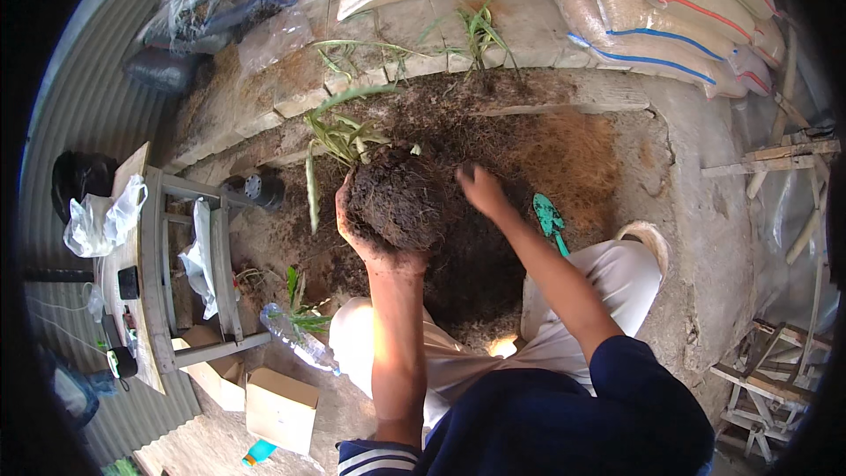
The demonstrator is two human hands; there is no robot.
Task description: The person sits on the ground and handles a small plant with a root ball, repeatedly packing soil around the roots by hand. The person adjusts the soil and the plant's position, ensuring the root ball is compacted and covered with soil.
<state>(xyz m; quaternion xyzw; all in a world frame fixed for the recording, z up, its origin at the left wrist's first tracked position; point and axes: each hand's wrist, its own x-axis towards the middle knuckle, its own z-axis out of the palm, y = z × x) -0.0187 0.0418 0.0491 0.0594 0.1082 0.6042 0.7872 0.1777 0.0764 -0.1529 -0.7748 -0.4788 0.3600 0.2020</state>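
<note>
A plant with long striped green leaves (pixel 340 139) lies tipped to the upper left, its big dark root ball (pixel 400 198) resting in my left hand (pixel 370 238). The palm and fingers cup the ball from the left and below; the fingertips are hidden. To the right of the ball, apart from it, my right hand (pixel 481 192) hovers over the soil with curled fingers. It is blurred, and whether it holds anything is unclear. Dark loose soil (pixel 472 271) is spread beneath both hands. A green hand trowel (pixel 547 217) lies right of my right forearm.
Brown fibre (pixel 568 158) lies beyond the trowel. Another uprooted plant (pixel 482 33) lies by the concrete edging. Filled sacks (pixel 661 33) are stacked at the back. Leftward are a black plastic pot (pixel 263 190), a wooden table (pixel 151 277), a plastic bottle (pixel 301 340) and a cardboard box (pixel 281 406).
</note>
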